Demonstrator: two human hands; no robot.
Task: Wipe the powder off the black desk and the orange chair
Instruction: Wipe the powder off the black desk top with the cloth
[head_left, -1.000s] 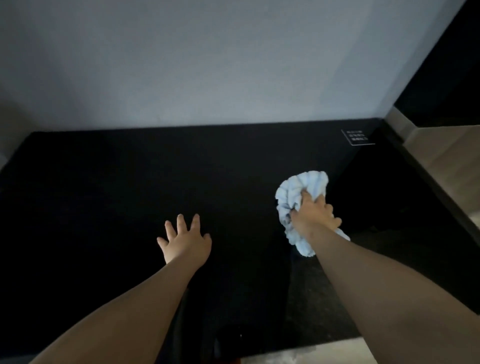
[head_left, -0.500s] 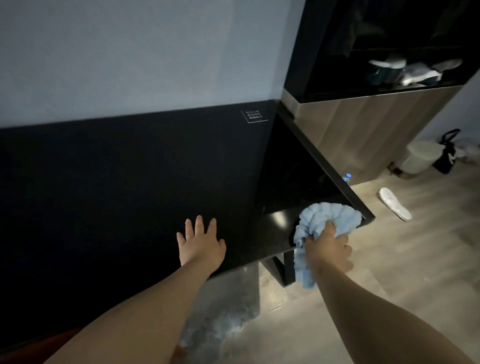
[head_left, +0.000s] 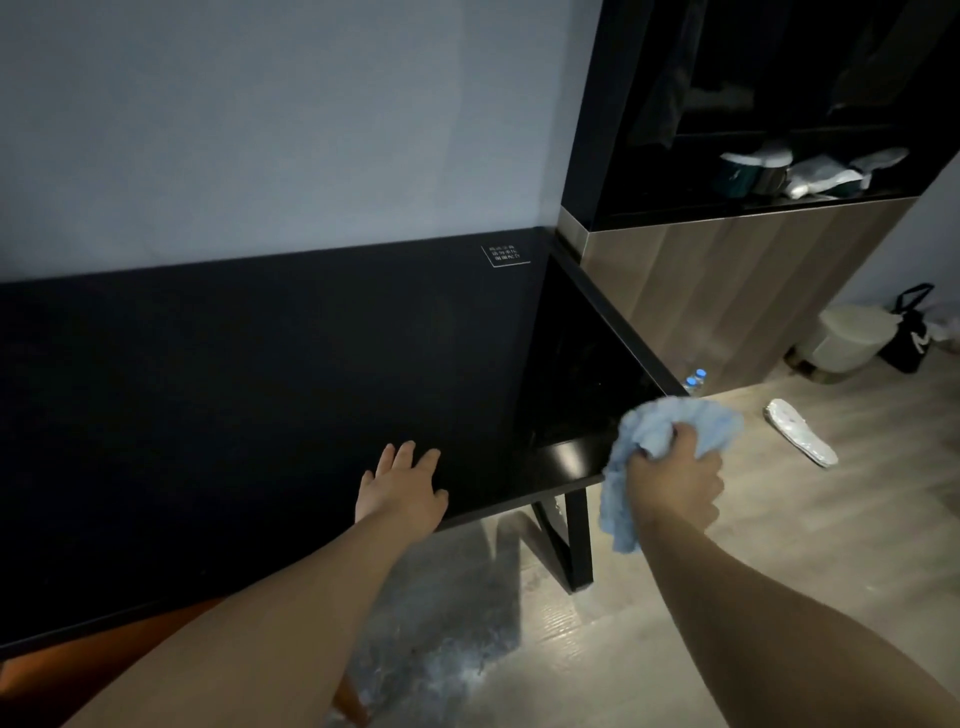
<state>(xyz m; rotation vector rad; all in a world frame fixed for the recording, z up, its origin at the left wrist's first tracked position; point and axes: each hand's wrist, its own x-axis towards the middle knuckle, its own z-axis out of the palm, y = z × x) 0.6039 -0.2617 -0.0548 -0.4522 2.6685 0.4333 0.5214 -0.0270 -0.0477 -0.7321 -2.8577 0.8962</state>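
Note:
The black desk fills the left and middle of the view, its top dark and bare. My left hand rests flat on the desk near its front edge, fingers straight. My right hand grips a bunched light blue cloth just past the desk's front right corner, with a tail of cloth hanging below the fist. Part of the orange chair shows under the desk's front edge at the lower left, mostly hidden by my left forearm.
White powder lies on the wooden floor below the desk. A black desk leg stands at the corner. To the right are a wood-fronted cabinet, two bottles, a slipper, a white bin and a black bag.
My right hand has carried the cloth from the middle of the desk to its front right corner and off the edge. The view has swung right, showing floor and cabinet. My left hand stays flat.

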